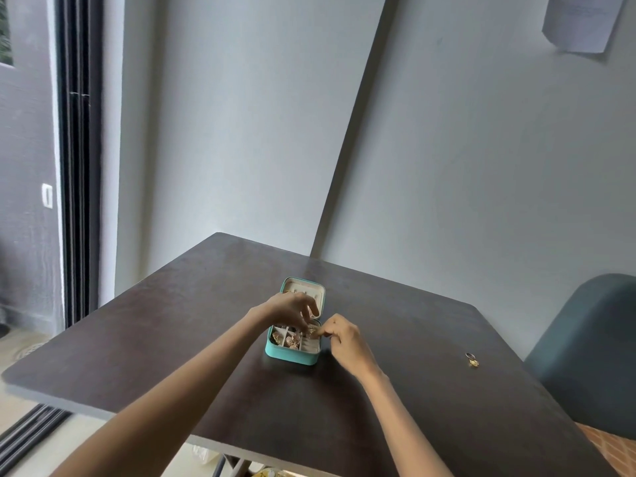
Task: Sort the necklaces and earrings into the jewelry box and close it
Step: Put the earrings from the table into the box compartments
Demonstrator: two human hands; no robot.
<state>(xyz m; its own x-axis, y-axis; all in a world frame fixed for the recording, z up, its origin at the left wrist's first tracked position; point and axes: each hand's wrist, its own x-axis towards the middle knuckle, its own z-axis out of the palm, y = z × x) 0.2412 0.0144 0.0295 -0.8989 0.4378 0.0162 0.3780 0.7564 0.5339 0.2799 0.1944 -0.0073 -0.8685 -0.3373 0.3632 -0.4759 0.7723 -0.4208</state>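
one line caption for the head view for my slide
Both hands work gold jewelry into an open teal jewelry box; one gold piece waits aside.

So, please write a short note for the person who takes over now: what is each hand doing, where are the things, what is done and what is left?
Left hand: over the open jewelry box, fingertips down in its compartments; its grip is unclear.
Right hand: at the box's right edge, pinching a small gold piece.
Done: several gold pieces lie in the compartments.
Left: place the pinched piece, fetch the loose piece on the table to the right, close the lid.
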